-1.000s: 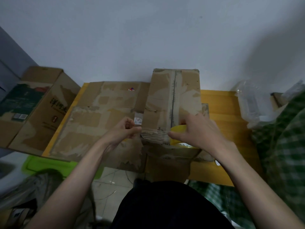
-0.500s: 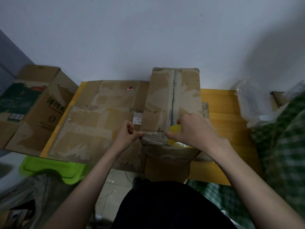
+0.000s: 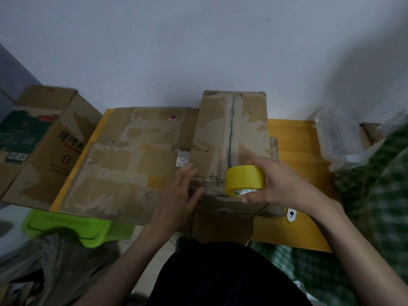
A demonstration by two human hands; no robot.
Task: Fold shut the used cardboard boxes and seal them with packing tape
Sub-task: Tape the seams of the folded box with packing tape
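A closed brown cardboard box (image 3: pixel 245 129) with a centre seam stands on the yellow table (image 3: pixel 293 151) against the wall. My right hand (image 3: pixel 278 182) grips a yellow roll of packing tape (image 3: pixel 245 180) at the box's near top edge. My left hand (image 3: pixel 176 195) hovers with straight, spread fingers by the box's near left corner, over a flattened cardboard box (image 3: pixel 123 164) that lies on the table to the left.
A printed carton (image 3: pixel 44 138) lies at the far left beside the table. A green plastic lid (image 3: pixel 72 226) sits below the flattened cardboard. Clear plastic packaging (image 3: pixel 340 135) rests at the table's right end, next to green checked fabric (image 3: pixel 379 195).
My right hand has lifted the tape roll up into full view at the box's near edge. My left hand has let go of its pinch at the box edge and spread open.
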